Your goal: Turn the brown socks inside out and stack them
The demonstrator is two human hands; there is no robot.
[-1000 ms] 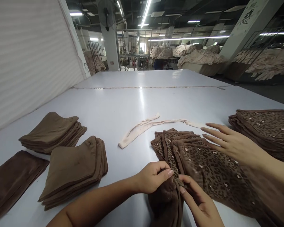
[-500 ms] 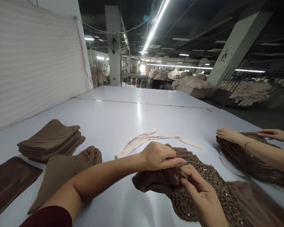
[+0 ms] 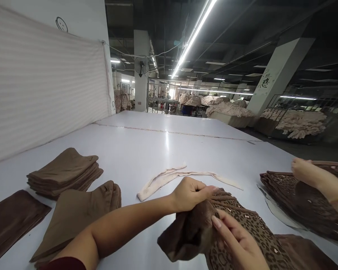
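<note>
My left hand (image 3: 187,195) is closed, its thumb and fingers pinching the upper edge of a dark brown fabric piece (image 3: 186,234). The piece hangs in loose folds above the table. My right hand (image 3: 239,240) pinches the same fabric at its right side between thumb and fingers. Right beside and below my hands lies a stack of leopard-print fabric pieces (image 3: 252,221) with brown edges, partly hidden by my right hand. A cream cloth strip (image 3: 157,183) lies curved on the table just beyond my left hand.
Stacked olive-brown pieces (image 3: 64,170) and a second pile (image 3: 79,210) lie left, beside dark brown pieces (image 3: 14,213). At the right, a co-worker's hand (image 3: 310,173) holds a leopard-print piece above another stack (image 3: 281,187). A white sheet (image 3: 45,82) hangs along the table's left side.
The brown fabric has been turned up and opened out between my hands, showing more of its face. The co-worker's hand has moved right, lifting a piece. My view has tilted up slightly.
</note>
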